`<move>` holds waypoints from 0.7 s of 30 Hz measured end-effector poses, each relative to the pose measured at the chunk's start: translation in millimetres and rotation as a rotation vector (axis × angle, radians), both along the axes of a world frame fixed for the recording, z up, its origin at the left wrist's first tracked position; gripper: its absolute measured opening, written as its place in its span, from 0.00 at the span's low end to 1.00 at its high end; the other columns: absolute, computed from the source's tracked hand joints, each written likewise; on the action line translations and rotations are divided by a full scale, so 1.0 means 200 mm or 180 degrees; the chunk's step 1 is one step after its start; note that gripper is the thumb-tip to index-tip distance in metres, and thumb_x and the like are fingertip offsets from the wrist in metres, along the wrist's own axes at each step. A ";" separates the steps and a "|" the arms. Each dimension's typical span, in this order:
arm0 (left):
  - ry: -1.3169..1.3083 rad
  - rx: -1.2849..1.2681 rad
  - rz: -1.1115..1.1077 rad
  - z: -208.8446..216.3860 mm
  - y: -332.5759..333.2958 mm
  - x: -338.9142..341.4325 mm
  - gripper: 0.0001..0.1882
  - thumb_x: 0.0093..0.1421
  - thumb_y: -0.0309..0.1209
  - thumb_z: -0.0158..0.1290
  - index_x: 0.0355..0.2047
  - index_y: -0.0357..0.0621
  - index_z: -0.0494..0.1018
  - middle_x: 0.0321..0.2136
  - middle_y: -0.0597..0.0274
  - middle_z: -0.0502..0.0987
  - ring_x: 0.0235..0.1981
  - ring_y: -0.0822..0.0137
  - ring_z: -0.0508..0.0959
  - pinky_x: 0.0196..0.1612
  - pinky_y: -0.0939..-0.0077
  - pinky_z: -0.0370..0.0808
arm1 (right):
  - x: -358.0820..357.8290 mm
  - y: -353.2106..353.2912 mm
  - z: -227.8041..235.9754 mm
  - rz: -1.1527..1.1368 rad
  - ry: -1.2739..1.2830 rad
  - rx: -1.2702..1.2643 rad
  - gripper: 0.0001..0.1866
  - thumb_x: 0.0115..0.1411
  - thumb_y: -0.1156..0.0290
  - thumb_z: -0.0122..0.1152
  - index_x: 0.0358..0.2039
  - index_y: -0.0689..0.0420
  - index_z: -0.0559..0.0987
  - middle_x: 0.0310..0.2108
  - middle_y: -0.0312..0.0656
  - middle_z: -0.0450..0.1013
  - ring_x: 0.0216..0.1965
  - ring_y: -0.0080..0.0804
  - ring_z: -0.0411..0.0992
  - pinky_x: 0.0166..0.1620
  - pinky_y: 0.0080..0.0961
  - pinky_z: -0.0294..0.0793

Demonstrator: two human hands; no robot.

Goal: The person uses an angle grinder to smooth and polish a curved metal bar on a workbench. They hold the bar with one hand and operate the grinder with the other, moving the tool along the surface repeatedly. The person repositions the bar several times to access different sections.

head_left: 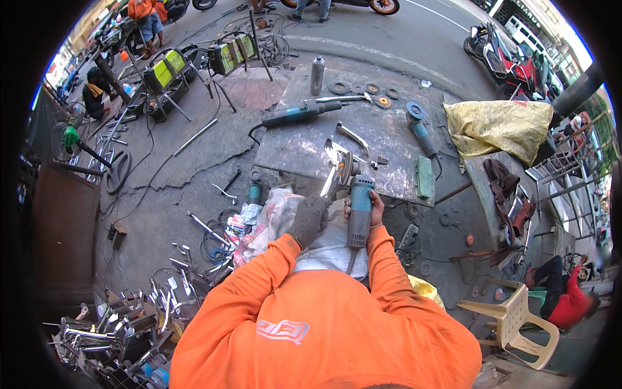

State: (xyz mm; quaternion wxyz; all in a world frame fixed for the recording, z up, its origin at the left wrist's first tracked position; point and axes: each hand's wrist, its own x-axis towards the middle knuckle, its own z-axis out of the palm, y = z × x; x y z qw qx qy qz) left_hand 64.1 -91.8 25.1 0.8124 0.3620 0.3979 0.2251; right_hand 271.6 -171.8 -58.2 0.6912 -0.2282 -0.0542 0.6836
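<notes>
My right hand (376, 209), bare, is wrapped round the body of a teal and grey angle grinder (360, 217). The disc (348, 166) at the grinder's far end lies against or just beside a shiny metal piece (330, 181). That piece is gripped by my left hand (308, 219), which wears a dark glove; its full shape is partly hidden by the disc. White cloth (280, 201) covers my lap under both hands. Just beyond, a bent chrome tube (353, 138) rests on a worn metal board (291, 148).
Two more angle grinders (301, 113) (422, 133), a spray can (317, 74) and several discs (384, 102) lie or stand farther off. Chrome pipes (103, 337) are heaped at lower left. A yellow sack (499, 128) and a beige chair (518, 321) are on the right. Cables cross the ground.
</notes>
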 end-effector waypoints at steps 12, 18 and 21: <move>-0.0046 0.0206 -0.0045 0.00 0.01 -0.01 0.09 0.69 0.36 0.52 0.33 0.47 0.72 0.18 0.68 0.69 0.12 0.75 0.67 0.14 0.79 0.61 | 0.04 -0.12 0.00 -0.0184 0.0053 0.0124 0.39 0.61 0.39 0.57 0.55 0.66 0.71 0.38 0.52 0.72 0.34 0.45 0.76 0.39 0.43 0.82; -0.0080 0.0054 -0.0008 -0.01 0.00 0.01 0.08 0.70 0.36 0.52 0.35 0.47 0.73 0.18 0.69 0.69 0.12 0.77 0.66 0.13 0.80 0.60 | 0.03 -0.10 0.00 -0.0110 0.0032 0.0013 0.38 0.61 0.40 0.56 0.54 0.65 0.71 0.38 0.52 0.72 0.33 0.46 0.77 0.38 0.43 0.82; -0.0148 -0.0007 0.0024 -0.04 0.00 0.01 0.08 0.70 0.36 0.52 0.34 0.48 0.73 0.18 0.70 0.68 0.11 0.77 0.64 0.12 0.80 0.58 | 0.03 -0.07 0.00 -0.0028 -0.0049 -0.0047 0.38 0.61 0.39 0.56 0.53 0.64 0.71 0.37 0.53 0.73 0.33 0.46 0.77 0.37 0.43 0.82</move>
